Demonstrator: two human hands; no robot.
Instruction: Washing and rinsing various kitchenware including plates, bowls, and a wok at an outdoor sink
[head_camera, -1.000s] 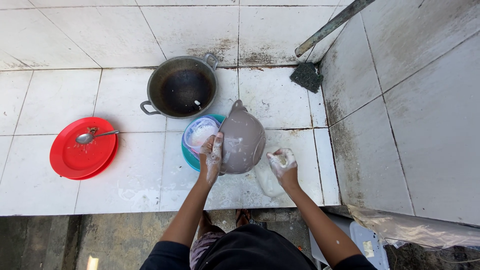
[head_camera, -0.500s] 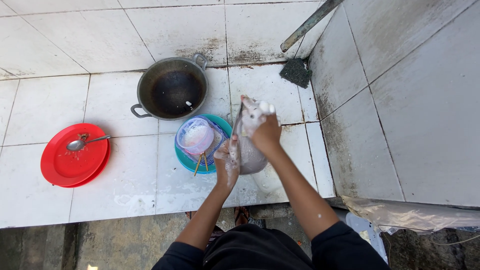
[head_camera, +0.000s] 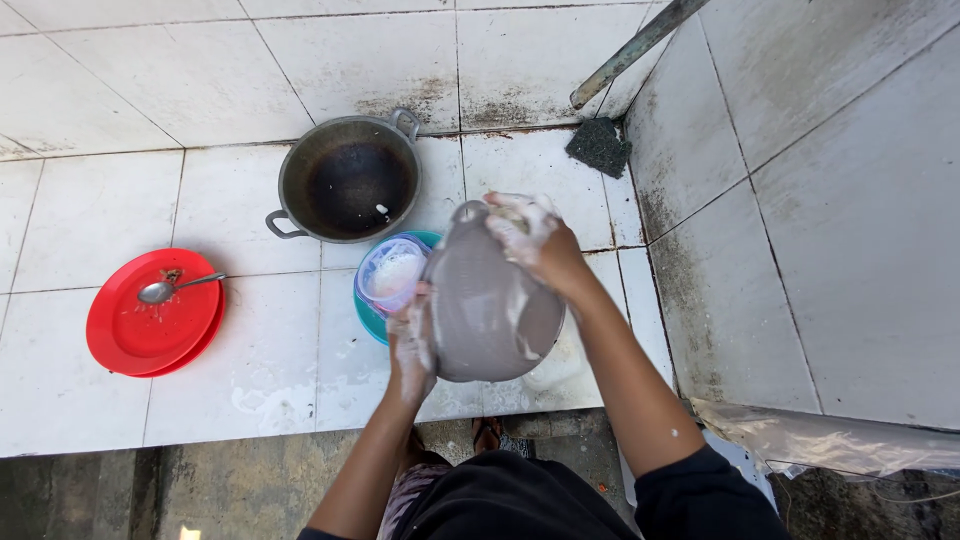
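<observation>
Red plates (head_camera: 150, 320) carry a spoon (head_camera: 170, 288); a wok (head_camera: 345, 180) sits behind. The left hand (head_camera: 410, 345) clamps the grey bowl (head_camera: 485, 310) by its rim, tilted above the teal basin (head_camera: 368, 310), so the soapy right hand (head_camera: 535, 240), closed on something, can scrub its back

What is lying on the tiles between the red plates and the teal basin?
Nothing: in the head view, the stretch of white tiles between the red plates and the teal basin is bare, only wet and stained.

Black sleeves, apparently soapy hands (head_camera: 530, 240)
</observation>
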